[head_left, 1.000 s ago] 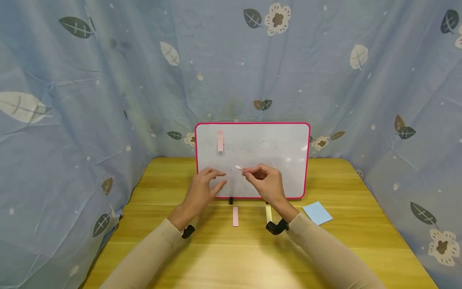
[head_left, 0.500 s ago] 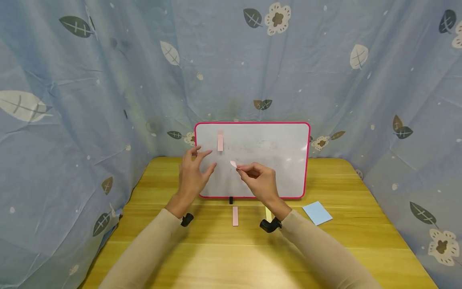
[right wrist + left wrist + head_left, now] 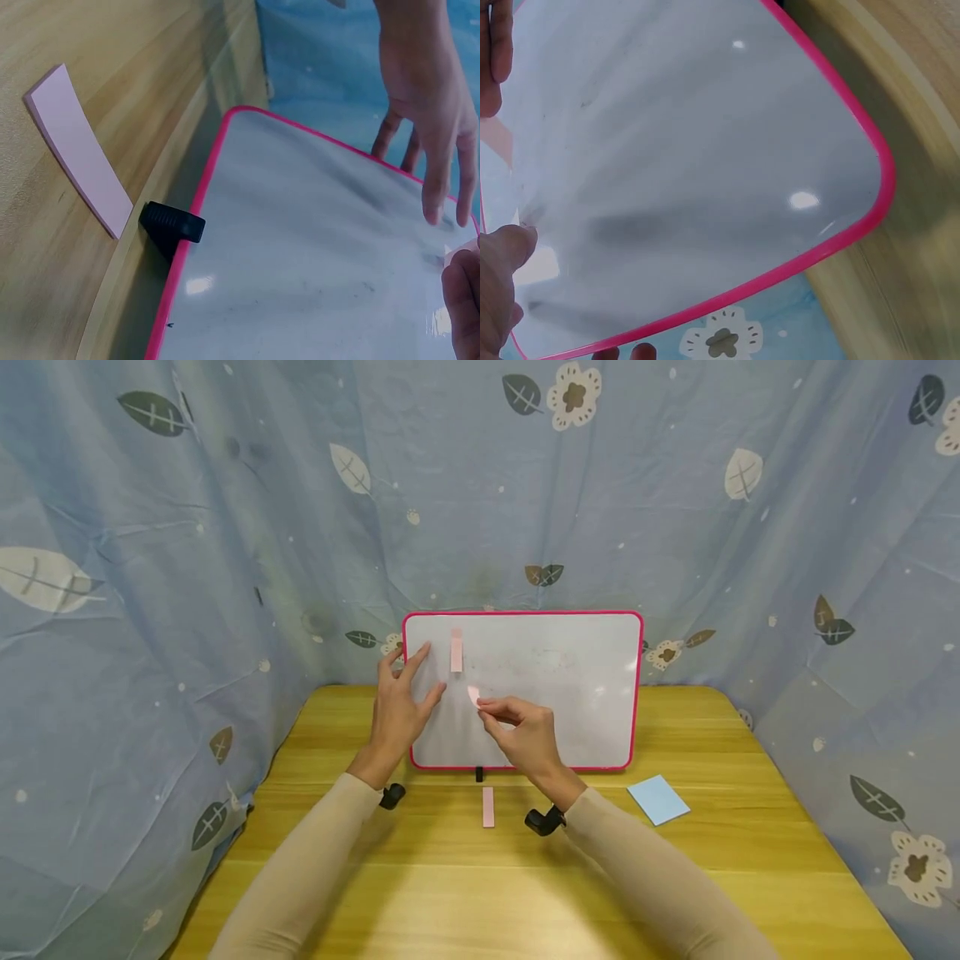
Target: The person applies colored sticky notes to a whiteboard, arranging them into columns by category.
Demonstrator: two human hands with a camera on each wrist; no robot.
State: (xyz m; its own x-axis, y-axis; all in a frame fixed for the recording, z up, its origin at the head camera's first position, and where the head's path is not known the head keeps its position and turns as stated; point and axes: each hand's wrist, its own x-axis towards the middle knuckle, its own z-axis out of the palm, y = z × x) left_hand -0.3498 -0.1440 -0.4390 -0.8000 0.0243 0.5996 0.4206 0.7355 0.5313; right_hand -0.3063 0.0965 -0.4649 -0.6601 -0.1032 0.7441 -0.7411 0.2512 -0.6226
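Observation:
A whiteboard [image 3: 570,693] with a pink frame stands upright on the table. My left hand [image 3: 397,710] is at its left edge with fingers spread; in the right wrist view some fingers of the left hand [image 3: 427,105] reach past the frame. Between thumb and fingertips, my right hand [image 3: 528,739] pinches a small pale pink sticky-note strip [image 3: 474,696], its free end curling up in front of the board. Another pink strip [image 3: 457,652] hangs on the board's upper left. Whether the held strip touches the board I cannot tell.
A pad of pink strips [image 3: 488,807] lies on the table before the board, near a black foot [image 3: 479,774]. To the right lies a blue sticky-note pad [image 3: 658,799]. Patterned curtain [image 3: 450,485] encloses the wooden table [image 3: 480,893].
My left hand has moved up and left to the board's left edge. My right hand has shifted left with the pink strip; the yellow strips on the table are now hidden behind it.

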